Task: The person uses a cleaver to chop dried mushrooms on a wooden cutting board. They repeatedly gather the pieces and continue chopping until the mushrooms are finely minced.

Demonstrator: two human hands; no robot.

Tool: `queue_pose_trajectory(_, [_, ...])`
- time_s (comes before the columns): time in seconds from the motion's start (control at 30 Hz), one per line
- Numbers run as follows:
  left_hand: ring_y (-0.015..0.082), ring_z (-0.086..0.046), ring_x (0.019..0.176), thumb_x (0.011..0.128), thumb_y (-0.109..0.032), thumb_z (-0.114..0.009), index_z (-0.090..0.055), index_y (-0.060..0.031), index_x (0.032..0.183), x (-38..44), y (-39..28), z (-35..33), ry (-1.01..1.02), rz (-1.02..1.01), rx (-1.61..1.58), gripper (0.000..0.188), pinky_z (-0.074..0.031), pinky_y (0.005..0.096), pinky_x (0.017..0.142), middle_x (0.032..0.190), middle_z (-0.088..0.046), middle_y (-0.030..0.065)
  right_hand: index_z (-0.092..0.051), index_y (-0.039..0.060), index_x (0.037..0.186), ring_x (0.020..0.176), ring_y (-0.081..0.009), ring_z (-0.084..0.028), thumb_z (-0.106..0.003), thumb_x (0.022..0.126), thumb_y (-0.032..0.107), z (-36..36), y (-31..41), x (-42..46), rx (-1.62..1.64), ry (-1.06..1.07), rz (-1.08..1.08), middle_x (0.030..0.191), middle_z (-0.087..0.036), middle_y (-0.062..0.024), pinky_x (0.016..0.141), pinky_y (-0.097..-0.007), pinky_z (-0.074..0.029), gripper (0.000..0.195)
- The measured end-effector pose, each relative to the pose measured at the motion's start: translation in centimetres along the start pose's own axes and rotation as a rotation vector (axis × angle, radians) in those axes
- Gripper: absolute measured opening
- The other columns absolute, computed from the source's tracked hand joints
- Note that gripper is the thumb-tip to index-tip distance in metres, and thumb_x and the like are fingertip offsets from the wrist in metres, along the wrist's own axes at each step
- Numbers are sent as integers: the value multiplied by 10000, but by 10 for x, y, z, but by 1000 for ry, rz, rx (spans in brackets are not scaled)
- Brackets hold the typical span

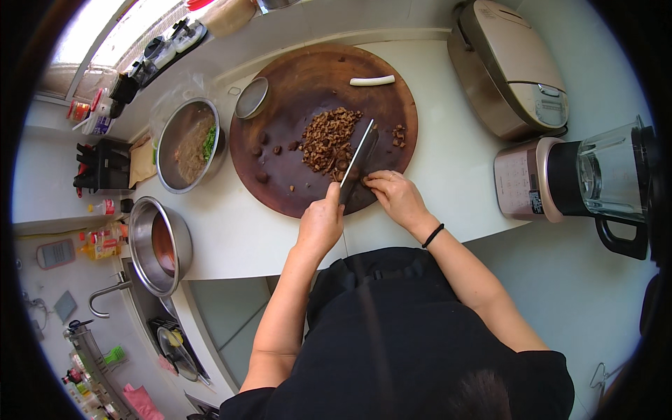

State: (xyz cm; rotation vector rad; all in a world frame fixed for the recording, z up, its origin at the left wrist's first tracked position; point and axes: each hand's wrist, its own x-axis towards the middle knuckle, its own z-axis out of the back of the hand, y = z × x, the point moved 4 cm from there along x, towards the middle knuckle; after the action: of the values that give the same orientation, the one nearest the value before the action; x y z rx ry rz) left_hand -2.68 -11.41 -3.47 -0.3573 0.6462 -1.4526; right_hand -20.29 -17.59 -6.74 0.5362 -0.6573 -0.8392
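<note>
My left hand [321, 220] is closed round the handle of a wide-bladed kitchen knife [359, 157], whose blade stands near upright over the round wooden chopping board [283, 63]. Just right of the blade, my right hand [394, 197] pinches a small brown piece [366, 181], perhaps mushroom, at the board's near edge. A heap of diced brown pieces [328, 139] lies left of the blade, and a smaller cluster [398, 135] lies to its right. Several uncut dark brown pieces [261, 177] are scattered on the board's left side.
The board also bears a white stalk [372, 81] and a shallow round metal dish [252, 98]. To the left are a steel bowl [163, 157] holding minced food and chopped greens, and another steel bowl [184, 252]. A rice cooker [499, 68] and a blender [567, 178] stand at right.
</note>
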Motion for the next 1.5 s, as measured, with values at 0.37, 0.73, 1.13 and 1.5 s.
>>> queue_pose_trajectory(0.37, [464,-663,682,846,0,-577,-458,-51,1114,-14,-34,11,7,-46,206,297,-536,540,606,701,-645,256,-709,82,933,932,-236,-637,-737,778,104,-8,-14,7,-140,63,247,948,-674,-33,790,-340,-557,159])
queue_pose_trajectory(0.73, [436,-670,661,815,36,-554,-476,-5,1121,-20,-35,-13,70,23,329,318,-535,521,586,770,-668,214,-697,27,962,978,-297,-621,-715,786,62,-10,-8,5,-91,31,94,1002,-683,-108,865,-389,-535,181])
queue_pose_trajectory(1.13, [451,-670,706,848,18,-534,-467,-70,1051,-9,-46,26,103,-11,266,231,-532,548,623,723,-664,232,-693,29,930,948,-309,-626,-726,794,66,-11,-11,5,-12,17,11,999,-683,-108,854,-395,-531,144])
queue_pose_trajectory(1.5, [462,-663,692,849,10,-555,-482,-62,1119,-5,-20,-8,-12,27,215,289,-519,554,607,723,-665,239,-698,34,916,898,-321,-631,-745,775,55,-12,-13,3,51,-22,9,960,-678,-108,804,-409,-532,150])
